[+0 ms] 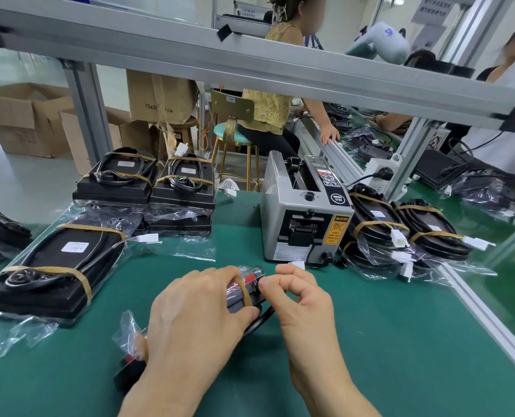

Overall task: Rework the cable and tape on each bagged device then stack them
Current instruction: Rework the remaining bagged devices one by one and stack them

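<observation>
Fingers of our left hand (196, 308) are curling over the bagged device (244, 291) near the middle of the table's near edge, the thumb and fingertips clamping it where a band of brown tape (245, 291) is crossing its top. Our right hand (298, 299) is pinching at the device's right end, thumb and forefinger closing together beside a red patch under the plastic, just next to the tape. We are seeing a black cable (260, 322) looping out from beneath the device, between our two wrists. Part of the bag (129, 329) is sticking out behind our left wrist, toward the near left of the table (400, 341).

Left of our hands, a taped unit (51, 266) is lying at the table's left edge, its cable coiled on top under two tape bands. Beyond it, toward the far left corner, two stacks (148, 188) of bagged units are sitting side by side. Straight ahead of our hands, near the far edge, a grey tape dispenser (304, 218) is standing, facing us. Right of it, along the right edge, more bagged units (406, 230) are lying in a row, white connectors poking out of them. We are also seeing other people (280, 85) working at a bench beyond the table.
</observation>
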The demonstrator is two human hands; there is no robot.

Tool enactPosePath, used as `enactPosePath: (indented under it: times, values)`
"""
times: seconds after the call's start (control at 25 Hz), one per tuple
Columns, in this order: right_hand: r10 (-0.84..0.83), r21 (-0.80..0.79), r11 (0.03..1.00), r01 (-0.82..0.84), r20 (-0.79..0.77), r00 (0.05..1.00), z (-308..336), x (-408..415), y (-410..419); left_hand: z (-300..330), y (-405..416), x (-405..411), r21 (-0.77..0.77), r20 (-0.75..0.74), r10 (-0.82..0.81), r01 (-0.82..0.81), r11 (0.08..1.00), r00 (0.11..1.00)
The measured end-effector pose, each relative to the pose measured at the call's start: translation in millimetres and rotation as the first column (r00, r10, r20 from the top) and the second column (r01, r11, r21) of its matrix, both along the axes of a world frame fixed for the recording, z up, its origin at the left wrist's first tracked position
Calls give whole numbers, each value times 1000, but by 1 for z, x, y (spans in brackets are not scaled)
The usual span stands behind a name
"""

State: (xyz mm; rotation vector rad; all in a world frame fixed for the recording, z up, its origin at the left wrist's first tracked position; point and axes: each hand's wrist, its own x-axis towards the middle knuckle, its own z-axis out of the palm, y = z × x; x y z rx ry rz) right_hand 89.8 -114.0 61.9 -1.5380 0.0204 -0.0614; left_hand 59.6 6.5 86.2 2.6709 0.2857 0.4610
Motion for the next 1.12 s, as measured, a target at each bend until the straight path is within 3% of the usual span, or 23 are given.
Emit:
enactPosePath:
  times: [0.4, 0.6, 0.76, 0.96, 1.12]
  values:
    - [-152, -189, 967, 172, 118, 981, -5, -3, 11, 0, 0, 0, 10, 16, -29, 28, 1000, 999]
    - [-206, 40, 977, 207, -36, 978, -9, -2, 15, 0, 0, -1, -4, 37, -33, 34, 999, 999]
    - [-95, -21, 995, 95, -18, 995, -12, -1, 14, -1, 0, 0, -7, 67, -39, 40, 999, 997]
    - [33, -194, 980, -35, -15, 999, -14, 2, -6, 0, 3, -1, -10, 114, -90, 92, 996, 989]
    - [164, -504, 831, -236, -183, 969, -4, 13, -43, 5, 8, -1, -18, 115, -99, 101, 995, 988]
